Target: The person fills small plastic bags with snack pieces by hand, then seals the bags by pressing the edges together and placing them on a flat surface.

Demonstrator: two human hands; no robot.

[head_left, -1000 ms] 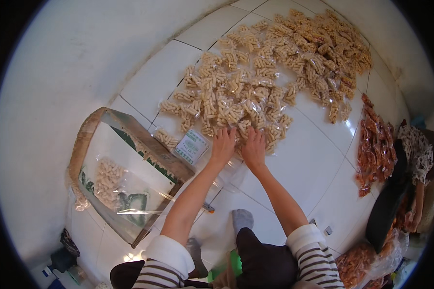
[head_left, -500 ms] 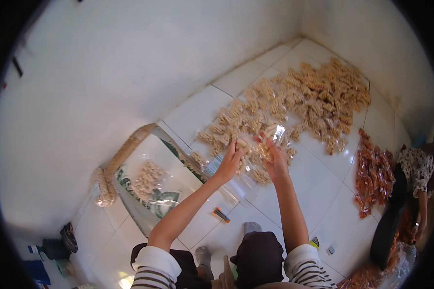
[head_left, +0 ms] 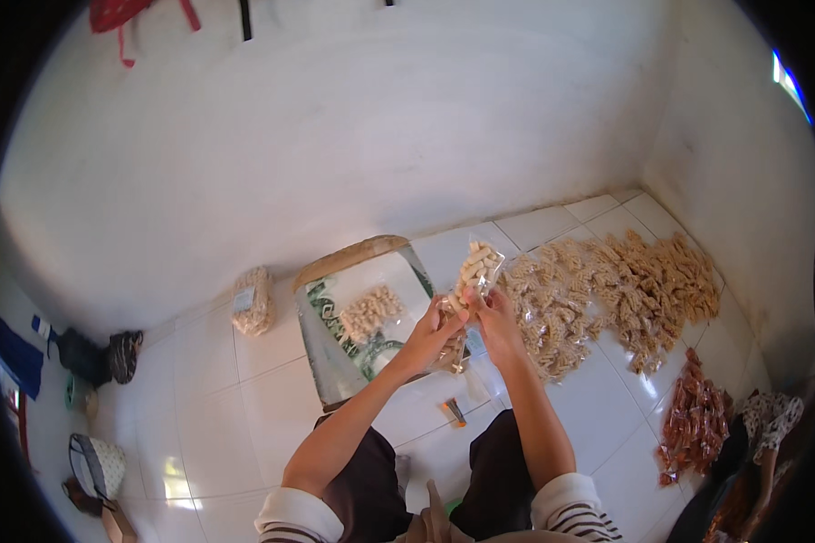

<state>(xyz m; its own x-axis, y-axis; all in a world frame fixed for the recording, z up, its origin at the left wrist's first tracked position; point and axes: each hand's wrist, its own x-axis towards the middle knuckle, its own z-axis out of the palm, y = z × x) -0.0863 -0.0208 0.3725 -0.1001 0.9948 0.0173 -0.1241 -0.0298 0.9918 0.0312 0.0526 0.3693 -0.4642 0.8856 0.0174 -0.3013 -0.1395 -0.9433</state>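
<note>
Beige sticks [head_left: 474, 266] are being held up in a small clear packet [head_left: 489, 270], which is being pinched at its lower end by the right hand [head_left: 498, 326], closed upon it. A second packet [head_left: 451, 351] is being gripped by the left hand [head_left: 429, 337], just beside the right one; this packet is hanging below the grip and is being partly hidden by the fingers. To the left of the hands, a bag of similar sticks [head_left: 371, 312] is being framed by a cardboard-edged box [head_left: 351, 257]; how deep it is lying cannot be told. Below the hands, an orange-and-black tool [head_left: 455, 413] is being supported by the white tiled floor [head_left: 276, 380]. To the right, the same floor is being covered by a heap of packets [head_left: 552, 312], with browner packets [head_left: 666, 281] being spread beyond. Farther left, a plump bag [head_left: 254, 300] is standing near the wall [head_left: 380, 136]. At the far right, reddish-brown packets [head_left: 695, 421] are being grouped separately, near another person's arm [head_left: 768, 475].
</note>
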